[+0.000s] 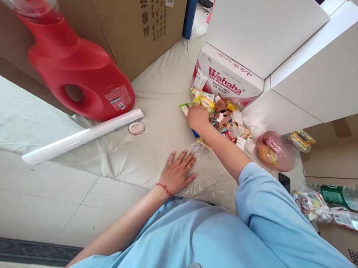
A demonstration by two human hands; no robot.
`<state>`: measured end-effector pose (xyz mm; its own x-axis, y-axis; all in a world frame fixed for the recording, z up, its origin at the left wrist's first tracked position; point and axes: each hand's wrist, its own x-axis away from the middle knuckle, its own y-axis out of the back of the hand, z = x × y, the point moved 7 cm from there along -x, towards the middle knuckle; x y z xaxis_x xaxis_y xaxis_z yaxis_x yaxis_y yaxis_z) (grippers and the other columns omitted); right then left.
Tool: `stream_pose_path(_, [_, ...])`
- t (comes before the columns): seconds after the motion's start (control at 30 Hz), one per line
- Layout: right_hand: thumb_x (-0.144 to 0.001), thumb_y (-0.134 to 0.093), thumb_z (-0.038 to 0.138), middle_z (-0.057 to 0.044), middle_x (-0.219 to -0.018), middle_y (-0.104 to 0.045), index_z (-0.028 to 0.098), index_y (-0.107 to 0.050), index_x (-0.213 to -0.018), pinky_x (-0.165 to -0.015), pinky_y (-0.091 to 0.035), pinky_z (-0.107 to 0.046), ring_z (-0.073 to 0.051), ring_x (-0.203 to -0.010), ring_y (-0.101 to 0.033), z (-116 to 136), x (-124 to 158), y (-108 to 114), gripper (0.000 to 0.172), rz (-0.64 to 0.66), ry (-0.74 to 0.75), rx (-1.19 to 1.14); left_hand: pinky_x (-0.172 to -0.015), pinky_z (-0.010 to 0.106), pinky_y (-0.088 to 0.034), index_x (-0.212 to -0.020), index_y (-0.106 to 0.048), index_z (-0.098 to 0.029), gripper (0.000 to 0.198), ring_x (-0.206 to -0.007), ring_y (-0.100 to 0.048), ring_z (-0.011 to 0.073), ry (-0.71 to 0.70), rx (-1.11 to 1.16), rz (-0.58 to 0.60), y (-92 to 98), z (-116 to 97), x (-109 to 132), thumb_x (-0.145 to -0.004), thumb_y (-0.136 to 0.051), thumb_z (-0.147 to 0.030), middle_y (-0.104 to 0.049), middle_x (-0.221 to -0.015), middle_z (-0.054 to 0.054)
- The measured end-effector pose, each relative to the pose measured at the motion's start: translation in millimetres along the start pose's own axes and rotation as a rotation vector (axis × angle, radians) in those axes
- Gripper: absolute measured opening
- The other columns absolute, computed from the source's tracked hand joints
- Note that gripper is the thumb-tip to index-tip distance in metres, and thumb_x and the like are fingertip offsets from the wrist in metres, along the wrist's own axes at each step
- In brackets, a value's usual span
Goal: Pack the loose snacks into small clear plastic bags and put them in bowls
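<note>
My left hand (177, 172) lies flat with fingers spread on a clear plastic bag (205, 177) on the white cloth. It wears a ring and a red string at the wrist. My right hand (197, 116) reaches forward into a heap of small wrapped snacks (224, 116) in front of the Wahaha carton (226, 78). Its fingers curl down onto a yellow-green packet (205, 101); whether they grip it is hidden.
A red detergent jug (77, 70) lies at the left, with a white roll (83, 136) and a small round lid (136, 127) beside it. Cardboard box (133, 23) behind. White boxes (317, 65) at the right. A pink snack bag (274, 151) and a green-labelled bottle (340, 196) lie nearby.
</note>
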<state>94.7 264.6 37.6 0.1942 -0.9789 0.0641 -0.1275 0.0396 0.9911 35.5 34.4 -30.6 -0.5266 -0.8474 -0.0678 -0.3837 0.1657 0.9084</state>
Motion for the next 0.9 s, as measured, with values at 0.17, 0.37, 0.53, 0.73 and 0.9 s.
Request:
stream_pose_path(0.17, [-0.088, -0.075, 0.046, -0.025, -0.126, -0.067, 0.009, -0.046, -0.141, -0.094, -0.055, -0.043, -0.033, -0.116, -0.067, -3, -7, -17, 0.071, 0.177, -0.155, -0.102, -0.129, 0.062, -0.009, -0.157, -0.044, -0.028, 0.061, -0.156, -0.030, 0.0308, -0.003, -0.004, -0.007, 1.3, -1, 1, -0.102, -0.043, -0.054, -0.042, -0.165, 0.005])
stream_pose_path(0.37, [-0.092, -0.057, 0.015, -0.019, -0.127, -0.068, 0.015, -0.049, -0.136, -0.090, -0.055, -0.041, -0.031, -0.110, -0.069, 2, 22, 19, 0.044, 0.088, 0.015, -0.137, -0.129, 0.062, -0.008, -0.157, -0.043, -0.027, 0.061, -0.156, -0.030, 0.0309, 0.002, -0.008, -0.002, 0.9, 0, 0, -0.102, -0.043, -0.053, -0.042, -0.164, 0.006])
stream_pose_path(0.53, [-0.087, -0.065, 0.024, -0.013, -0.136, -0.065, 0.019, -0.041, -0.146, -0.095, -0.051, -0.040, -0.031, -0.118, -0.065, -36, 115, 59, 0.064, -0.008, 0.217, -0.344, -0.128, 0.063, -0.003, -0.159, -0.040, -0.025, 0.064, -0.157, -0.028, 0.0308, 0.016, 0.002, -0.009, 1.0, -1, 1, -0.102, -0.042, -0.054, -0.037, -0.166, 0.008])
stream_pose_path(0.73, [-0.084, -0.071, 0.024, -0.008, -0.124, -0.071, 0.021, -0.056, -0.134, -0.087, -0.049, -0.031, -0.025, -0.107, -0.069, -95, 225, 5, 0.052, 0.348, 0.183, -0.376, -0.126, 0.068, -0.001, -0.160, -0.037, -0.026, 0.066, -0.156, -0.030, 0.0340, 0.025, -0.023, 0.010, -1.6, -1, 1, -0.100, -0.046, -0.052, -0.033, -0.168, 0.011])
stream_pose_path(0.9, [-0.089, -0.072, 0.032, -0.012, -0.139, -0.062, 0.022, -0.054, -0.138, -0.082, -0.049, -0.031, -0.027, -0.114, -0.067, -91, 251, -32, 0.054, 0.383, 0.130, -0.267, -0.123, 0.073, -0.002, -0.159, -0.040, -0.028, 0.064, -0.156, -0.029, 0.0358, 0.034, -0.084, 0.043, -2.3, -2, 0, -0.100, -0.044, -0.053, -0.031, -0.169, 0.010])
